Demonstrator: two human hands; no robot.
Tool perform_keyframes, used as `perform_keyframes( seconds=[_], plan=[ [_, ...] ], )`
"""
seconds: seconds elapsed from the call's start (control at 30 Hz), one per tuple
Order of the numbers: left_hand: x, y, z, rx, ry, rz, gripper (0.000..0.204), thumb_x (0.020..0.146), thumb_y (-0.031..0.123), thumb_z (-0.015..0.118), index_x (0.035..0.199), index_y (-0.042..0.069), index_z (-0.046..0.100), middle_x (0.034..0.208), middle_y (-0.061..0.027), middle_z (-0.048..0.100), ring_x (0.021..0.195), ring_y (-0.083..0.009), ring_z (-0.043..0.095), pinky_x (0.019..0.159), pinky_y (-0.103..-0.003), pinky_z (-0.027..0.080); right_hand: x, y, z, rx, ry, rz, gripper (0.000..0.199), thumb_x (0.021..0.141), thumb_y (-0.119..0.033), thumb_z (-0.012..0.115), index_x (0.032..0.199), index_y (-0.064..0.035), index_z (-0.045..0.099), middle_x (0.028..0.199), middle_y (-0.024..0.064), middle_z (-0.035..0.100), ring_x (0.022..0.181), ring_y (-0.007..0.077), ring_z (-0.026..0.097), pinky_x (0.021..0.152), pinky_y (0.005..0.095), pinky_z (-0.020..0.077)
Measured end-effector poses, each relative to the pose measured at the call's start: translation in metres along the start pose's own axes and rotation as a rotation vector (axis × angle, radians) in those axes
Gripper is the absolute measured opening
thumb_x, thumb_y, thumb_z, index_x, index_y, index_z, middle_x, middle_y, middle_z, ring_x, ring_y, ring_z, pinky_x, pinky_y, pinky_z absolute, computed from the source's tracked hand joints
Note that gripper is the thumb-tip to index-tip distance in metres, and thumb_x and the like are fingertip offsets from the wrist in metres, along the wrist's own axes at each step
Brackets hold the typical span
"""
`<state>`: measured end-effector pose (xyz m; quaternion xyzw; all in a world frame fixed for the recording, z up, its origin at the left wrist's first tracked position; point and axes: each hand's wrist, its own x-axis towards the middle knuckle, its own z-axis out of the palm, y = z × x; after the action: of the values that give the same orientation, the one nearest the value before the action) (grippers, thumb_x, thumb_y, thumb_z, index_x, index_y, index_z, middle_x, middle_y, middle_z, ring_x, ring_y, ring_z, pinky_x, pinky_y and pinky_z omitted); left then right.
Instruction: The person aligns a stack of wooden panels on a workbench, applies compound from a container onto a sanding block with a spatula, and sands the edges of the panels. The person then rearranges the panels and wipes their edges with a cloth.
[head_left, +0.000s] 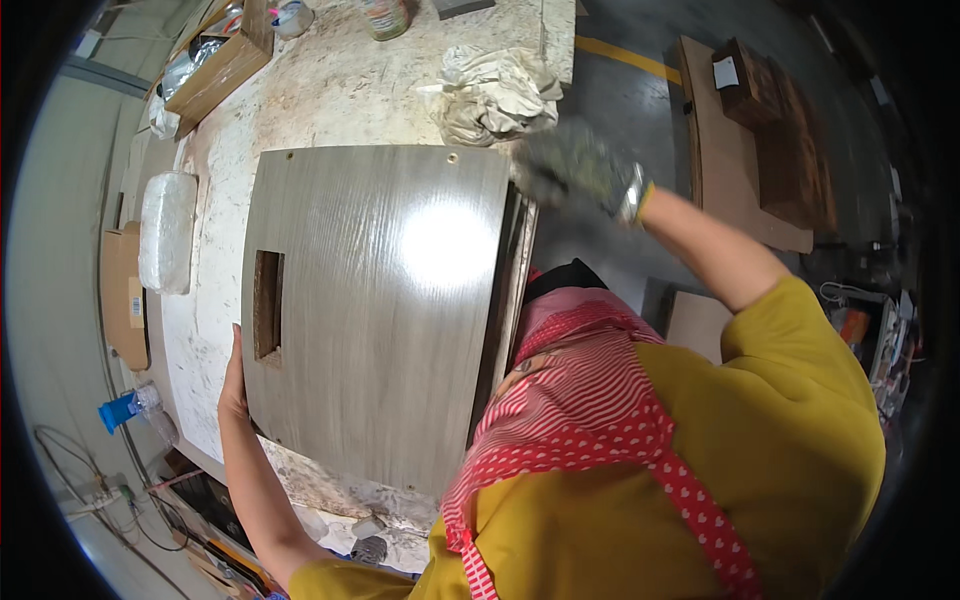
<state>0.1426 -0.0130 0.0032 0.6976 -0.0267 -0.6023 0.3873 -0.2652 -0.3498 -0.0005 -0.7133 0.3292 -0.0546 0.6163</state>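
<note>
A grey wood-grain cabinet piece (pixel 370 290) rests on the worktable in front of me. It has a rectangular cutout near its left edge, small round fittings at its corners and a bright glare on its face. Its right side shows a dark gap between layers. My left hand (pixel 234 385), bare, holds the left edge from outside; some of its fingers are hidden. At the far right corner is my right hand (pixel 580 170), in a dark, worn glove. Motion smears its fingers, and I cannot tell if it touches the corner. A crumpled whitish cloth (pixel 490 95) lies just beyond.
The stained white worktable (pixel 330 90) carries a wooden box of supplies (pixel 222 75), a jar (pixel 384 15), a small cup (pixel 291 18) and a wrapped white bundle (pixel 168 232). A blue-capped bottle (pixel 135 408) lies at left. Brown boards (pixel 745 170) stand on the floor at right.
</note>
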Motion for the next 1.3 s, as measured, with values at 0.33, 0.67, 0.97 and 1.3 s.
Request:
perform_keyframes(
  seconds=[0.33,0.67,0.97,1.3],
  plan=[
    [0.001,-0.027,-0.001,0.192,-0.028,0.157,0.057,0.095,0.041,0.042,0.135,0.001,0.042,0.123,-0.0100,0.056,0.103,-0.0145,0.058,0.087,-0.027,0.048,-0.047,0.091,0.107,-0.798,-0.139,-0.666,0.010,0.068,-0.022,0.066,0.070,-0.0120,0.065,0.073,0.0087,0.061,0.074,0.0294,0.055,0.067,0.0399,0.0443],
    [-0.050,-0.052,0.023,-0.130,0.046,0.192,0.060,0.093,0.050,0.043,0.131,0.004,0.048,0.121,-0.0149,0.056,0.107,-0.0188,0.058,0.082,-0.031,0.053,0.001,0.008,0.100,-0.131,-0.287,0.165,0.026,0.088,-0.023,0.054,0.093,0.0007,0.063,0.071,0.0084,0.065,0.062,0.0144,0.062,0.059,0.0317,0.0506],
    [-0.088,-0.143,0.071,-0.514,0.280,0.285,0.068,0.094,0.055,0.032,0.140,0.005,0.032,0.130,-0.0179,0.048,0.120,-0.0246,0.049,0.099,-0.037,0.043,0.198,-0.032,0.122,-0.391,-0.727,-0.005,0.028,0.088,-0.023,0.058,0.108,-0.0028,0.060,0.090,0.0068,0.067,0.079,0.0119,0.058,0.069,0.0302,0.0512],
    [-0.101,-0.191,0.166,-0.904,0.453,0.446,0.075,0.095,0.059,0.022,0.142,0.001,0.026,0.144,-0.0175,0.032,0.134,-0.0302,0.029,0.112,-0.040,0.022,0.260,-0.067,0.170,-0.672,-0.843,-0.434,0.037,0.089,-0.024,0.052,0.116,0.0016,0.057,0.108,0.0129,0.064,0.088,0.0147,0.061,0.079,0.0328,0.0501]
  ],
)
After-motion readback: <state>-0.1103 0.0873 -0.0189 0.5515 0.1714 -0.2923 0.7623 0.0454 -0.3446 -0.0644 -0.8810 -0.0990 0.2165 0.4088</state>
